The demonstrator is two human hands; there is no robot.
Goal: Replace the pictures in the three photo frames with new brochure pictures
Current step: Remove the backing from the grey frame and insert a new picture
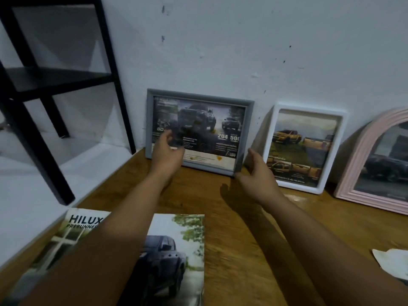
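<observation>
Three photo frames lean against the white wall on a wooden table (220, 239). The grey frame (248, 120) holds a dark truck picture. Right of it stand a white frame (331, 151) with yellow trucks and a pink arched frame (357, 164) with a dark truck. My left hand (165, 155) hovers in front of the grey frame's lower left part, fingers apart and blurred. My right hand (258, 171) is by that frame's lower right corner, fingers spread, holding nothing. A Hilux brochure (176, 250) lies on the table under my left forearm.
A black shelf unit (55, 82) stands on the floor at the left, beyond the table's edge. A torn piece of paper (390, 261) lies at the table's right edge.
</observation>
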